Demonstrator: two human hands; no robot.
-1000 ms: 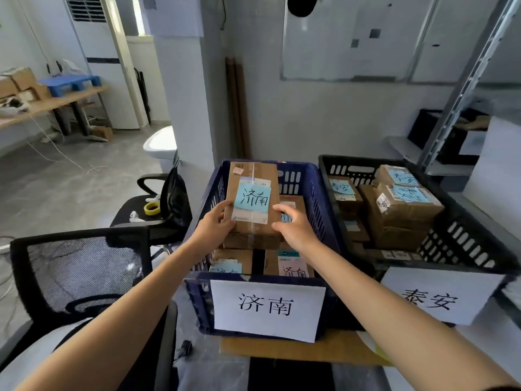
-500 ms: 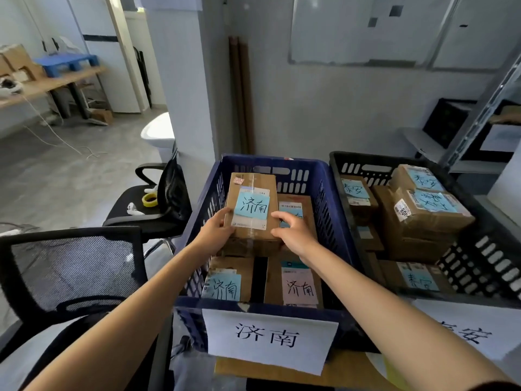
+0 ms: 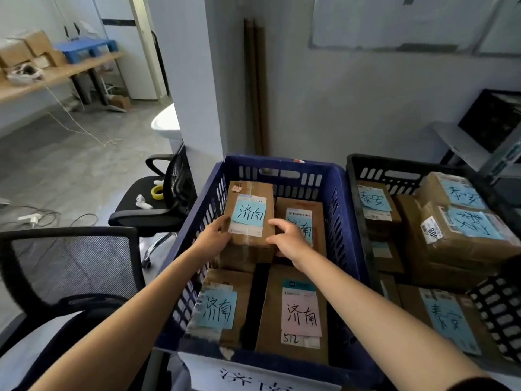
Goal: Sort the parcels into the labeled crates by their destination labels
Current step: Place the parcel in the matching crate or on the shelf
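A brown cardboard parcel [image 3: 249,213] with a blue handwritten label lies in the back left of the blue crate [image 3: 338,210]. My left hand [image 3: 215,238] grips its near left corner and my right hand [image 3: 290,242] grips its near right edge. It rests on top of another box. Three more labelled parcels lie in the same crate, one [image 3: 306,213] to the right and two in front, a blue-labelled one [image 3: 218,306] and a pink-labelled one [image 3: 300,314]. A white sign [image 3: 253,376] hangs on the crate's front.
A black crate [image 3: 394,170] to the right holds several parcels with blue labels. Two black mesh office chairs [image 3: 70,263] stand at the left; the farther one carries a yellow tape roll [image 3: 158,191]. A white wall column [image 3: 194,80] rises behind the crates.
Both hands have lowered the parcel from above the crate rim down into the back left of the blue crate. The view has tilted downward and closer.
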